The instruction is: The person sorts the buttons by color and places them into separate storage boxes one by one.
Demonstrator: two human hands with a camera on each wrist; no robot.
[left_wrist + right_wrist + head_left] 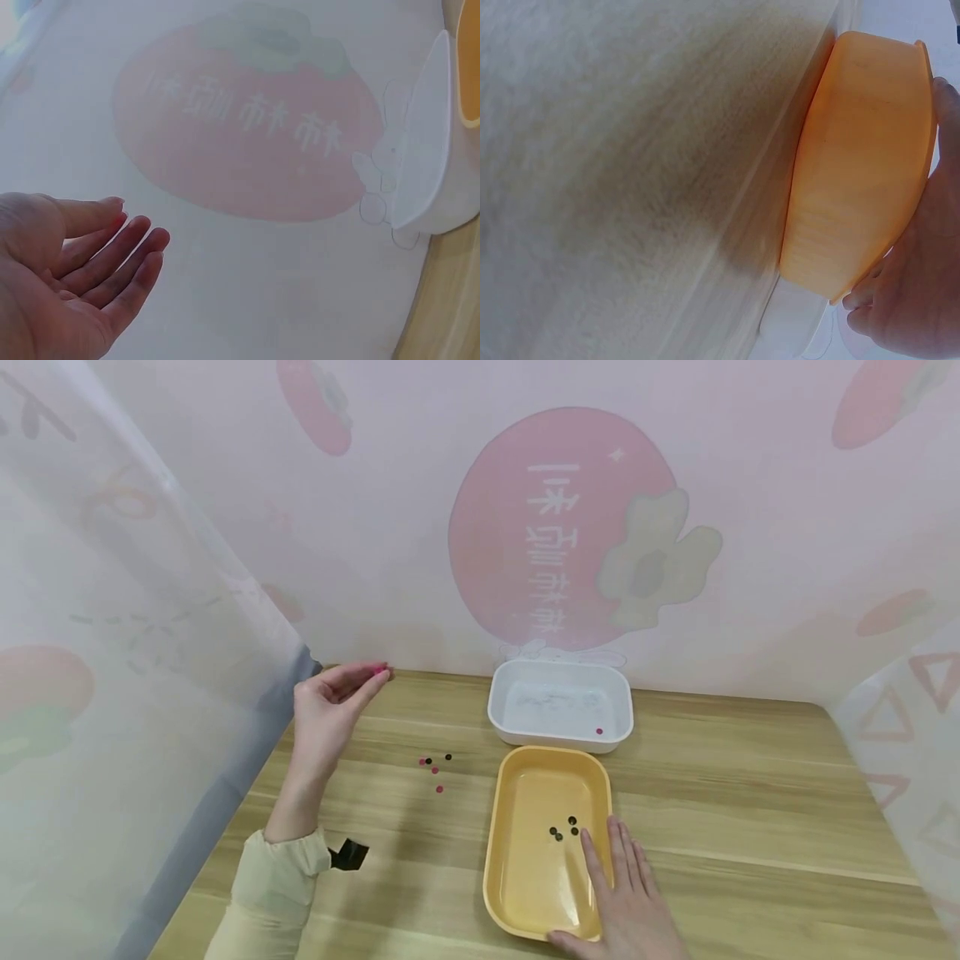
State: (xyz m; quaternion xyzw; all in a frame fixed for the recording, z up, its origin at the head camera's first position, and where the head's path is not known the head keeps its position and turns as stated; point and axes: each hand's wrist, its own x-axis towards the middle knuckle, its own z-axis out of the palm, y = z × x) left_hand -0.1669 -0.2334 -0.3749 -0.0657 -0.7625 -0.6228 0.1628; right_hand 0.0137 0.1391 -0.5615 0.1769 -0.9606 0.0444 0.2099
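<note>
My left hand is raised above the table's far left side, pinching a small pink disc between thumb and fingertips. In the left wrist view that hand shows its other fingers loosely bent, the disc mostly hidden. On the table to the right of the left forearm lie several loose pink discs and black discs. With fingers fairly straight, my right hand rests on the right rim of a yellow tray. Several black discs lie inside the tray.
Behind the yellow tray stands a white tray with one pink disc in it. A black square piece is beside the left cuff. Printed cloth bounds the wooden table at the back and sides.
</note>
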